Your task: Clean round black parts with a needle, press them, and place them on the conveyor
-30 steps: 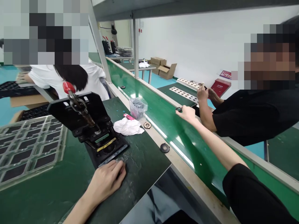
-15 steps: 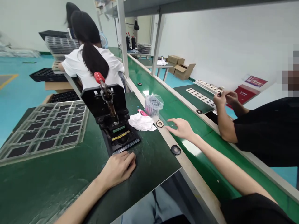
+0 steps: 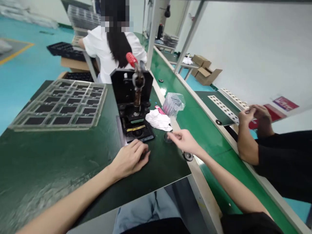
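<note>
My right hand (image 3: 184, 141) pinches a small round black part (image 3: 167, 137) by its edge, over the table near the rail; the part is blurred. Another round black part with a ring centre (image 3: 188, 156) lies on the rail just below my right wrist. My left hand (image 3: 131, 157) rests on the green table, its fingers loosely bent and the thumb apart, with nothing visible in them. It lies just in front of the black toggle press (image 3: 137, 130), whose red-tipped lever (image 3: 132, 59) stands up. A yellow strip (image 3: 136, 128) crosses the press bed.
A clear tray (image 3: 58, 126) of dark squares lies to the left. White crumpled cloth (image 3: 158, 119) and a plastic bag of small parts (image 3: 174, 103) sit right of the press. A green conveyor (image 3: 195, 113) runs alongside. A co-worker's hands (image 3: 254, 115) work across it; another person sits ahead.
My right hand has taken the round part from the rail and brought it left over the table. My left hand has loosened slightly by the press. The view has shifted.
</note>
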`<state>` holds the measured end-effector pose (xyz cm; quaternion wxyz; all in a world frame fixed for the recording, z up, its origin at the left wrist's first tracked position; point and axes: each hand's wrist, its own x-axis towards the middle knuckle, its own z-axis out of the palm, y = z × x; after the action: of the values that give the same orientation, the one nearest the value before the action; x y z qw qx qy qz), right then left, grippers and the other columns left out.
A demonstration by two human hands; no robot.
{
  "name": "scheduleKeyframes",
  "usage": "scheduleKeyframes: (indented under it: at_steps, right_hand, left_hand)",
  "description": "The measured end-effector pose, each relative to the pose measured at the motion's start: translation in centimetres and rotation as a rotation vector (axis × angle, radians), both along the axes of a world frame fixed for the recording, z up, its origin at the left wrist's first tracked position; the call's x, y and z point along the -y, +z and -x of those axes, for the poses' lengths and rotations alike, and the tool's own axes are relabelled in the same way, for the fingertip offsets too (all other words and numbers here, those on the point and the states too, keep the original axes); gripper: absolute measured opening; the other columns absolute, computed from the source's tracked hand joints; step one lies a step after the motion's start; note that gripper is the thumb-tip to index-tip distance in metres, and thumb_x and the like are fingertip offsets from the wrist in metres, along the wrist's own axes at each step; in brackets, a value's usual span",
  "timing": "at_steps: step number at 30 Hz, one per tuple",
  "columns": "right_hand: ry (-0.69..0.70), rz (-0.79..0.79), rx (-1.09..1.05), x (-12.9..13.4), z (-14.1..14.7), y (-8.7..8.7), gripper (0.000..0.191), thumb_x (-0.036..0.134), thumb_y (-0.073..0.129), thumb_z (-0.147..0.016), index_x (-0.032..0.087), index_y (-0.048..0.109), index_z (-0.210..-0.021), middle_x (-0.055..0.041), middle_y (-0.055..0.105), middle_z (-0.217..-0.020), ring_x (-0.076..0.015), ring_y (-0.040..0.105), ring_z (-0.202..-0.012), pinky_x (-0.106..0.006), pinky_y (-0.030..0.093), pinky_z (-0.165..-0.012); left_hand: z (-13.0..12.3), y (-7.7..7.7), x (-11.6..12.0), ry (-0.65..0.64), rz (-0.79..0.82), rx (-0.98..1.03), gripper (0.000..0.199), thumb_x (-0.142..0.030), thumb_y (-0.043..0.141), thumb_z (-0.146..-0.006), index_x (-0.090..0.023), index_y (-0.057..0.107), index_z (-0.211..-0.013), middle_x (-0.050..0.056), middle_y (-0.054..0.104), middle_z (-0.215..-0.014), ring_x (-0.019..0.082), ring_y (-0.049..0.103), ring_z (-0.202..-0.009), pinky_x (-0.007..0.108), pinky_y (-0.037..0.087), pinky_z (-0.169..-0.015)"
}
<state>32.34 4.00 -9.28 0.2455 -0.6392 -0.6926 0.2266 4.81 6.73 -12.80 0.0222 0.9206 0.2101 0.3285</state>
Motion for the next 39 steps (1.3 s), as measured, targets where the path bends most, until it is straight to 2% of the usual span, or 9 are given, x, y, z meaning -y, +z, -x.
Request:
scheduleKeyframes:
  at_steps: [2, 4, 10, 14, 17, 19, 25, 34, 39]
  right_hand:
    - [0.176, 0.129, -0.015, 0.2, 1.7, 0.1, 0.052, 0.058, 0.051, -0.097, 0.017, 0.062, -0.068, 0.0044, 0.039, -0.054, -0.0093, 0.032, -0.052, -0.026, 0.021, -0.053]
    - [0.243, 0.149, -0.020, -0.3, 2.6, 0.1, 0.043, 0.057, 0.058, -0.094, 0.016, 0.068, -0.082, 0.0051, 0.042, -0.057, -0.0095, 0.033, -0.054, -0.026, 0.024, -0.053]
    - [0.040, -0.161, -0.228, -2.9, 3.4, 1.0, 0.056, 0.063, 0.043, -0.101, 0.017, 0.075, -0.094, -0.0008, 0.054, -0.068, -0.0145, 0.050, -0.064, -0.028, 0.043, -0.063]
    - [0.076, -0.306, -0.250, -3.9, 5.2, 1.4, 0.053, 0.059, 0.038, -0.105, 0.022, 0.076, -0.104, -0.0066, 0.066, -0.094, -0.0196, 0.064, -0.093, -0.033, 0.053, -0.086]
    - [0.134, -0.250, -0.269, -5.0, 6.7, 0.6, 0.056, 0.063, 0.038, -0.104, 0.021, 0.074, -0.092, -0.0045, 0.065, -0.077, -0.0173, 0.064, -0.076, -0.030, 0.054, -0.072]
    - [0.186, -0.206, -0.300, -5.8, 7.3, -0.3, 0.058, 0.067, 0.041, -0.101, 0.020, 0.071, -0.085, -0.0050, 0.067, -0.077, -0.0163, 0.064, -0.071, -0.029, 0.054, -0.067]
    - [0.252, -0.155, -0.313, -7.3, 7.6, -1.6, 0.054, 0.068, 0.051, -0.097, 0.019, 0.075, -0.097, -0.0114, 0.077, -0.104, -0.0235, 0.073, -0.099, -0.035, 0.060, -0.085]
    - [0.245, -0.135, -0.137, -7.4, 7.7, -0.7, 0.039, 0.047, 0.054, -0.100, 0.019, 0.079, -0.094, -0.0100, 0.080, -0.102, -0.0228, 0.073, -0.091, -0.034, 0.058, -0.082]
    - [0.252, -0.142, -0.182, -7.4, 8.0, -0.8, 0.039, 0.048, 0.055, -0.100, 0.019, 0.079, -0.093, -0.0087, 0.080, -0.094, -0.0236, 0.074, -0.093, -0.036, 0.058, -0.086]
  left_hand:
    - [-0.2, 0.2, 0.3, -0.018, 0.093, 0.059, 0.020, -0.029, 0.057, -0.100, -0.014, 0.053, -0.112, 0.010, 0.066, -0.102, 0.023, 0.064, -0.096, 0.033, 0.056, -0.078]
    - [-0.4, 0.1, 0.4, -0.047, 0.158, 0.045, 0.036, -0.032, 0.060, -0.097, -0.011, 0.051, -0.125, 0.016, 0.063, -0.121, 0.028, 0.061, -0.112, 0.039, 0.056, -0.093]
    - [-1.0, -0.8, 0.7, -0.029, 0.182, -0.125, 0.027, -0.023, 0.048, -0.102, -0.011, 0.056, -0.125, 0.012, 0.068, -0.107, 0.026, 0.065, -0.098, 0.039, 0.056, -0.087]
    - [-1.1, -0.5, 0.9, -0.061, 0.149, -0.151, 0.042, -0.023, 0.048, -0.101, -0.010, 0.050, -0.141, 0.017, 0.060, -0.140, 0.028, 0.060, -0.115, 0.041, 0.051, -0.100]
    - [-1.1, -0.5, 1.0, -0.167, 0.123, -0.241, 0.055, -0.025, 0.049, -0.101, -0.015, 0.039, -0.154, 0.010, 0.047, -0.159, 0.028, 0.053, -0.129, 0.040, 0.044, -0.109]
    - [-1.2, -0.8, 1.1, -0.188, 0.133, -0.282, 0.053, -0.027, 0.046, -0.103, -0.015, 0.040, -0.154, 0.006, 0.050, -0.157, 0.027, 0.052, -0.133, 0.038, 0.042, -0.110]
    - [-1.4, -0.9, 1.2, -0.170, 0.107, -0.275, 0.045, -0.026, 0.050, -0.102, -0.007, 0.053, -0.143, 0.009, 0.062, -0.145, 0.026, 0.056, -0.127, 0.037, 0.043, -0.105]
    - [-1.3, -0.7, 1.0, -0.187, 0.123, -0.267, 0.038, -0.022, 0.050, -0.100, -0.008, 0.060, -0.134, 0.012, 0.065, -0.139, 0.028, 0.057, -0.123, 0.039, 0.045, -0.103]
    - [-1.2, -0.8, 1.0, -0.197, 0.125, -0.256, 0.038, -0.022, 0.052, -0.100, -0.007, 0.060, -0.134, 0.011, 0.066, -0.139, 0.028, 0.056, -0.122, 0.039, 0.045, -0.103]
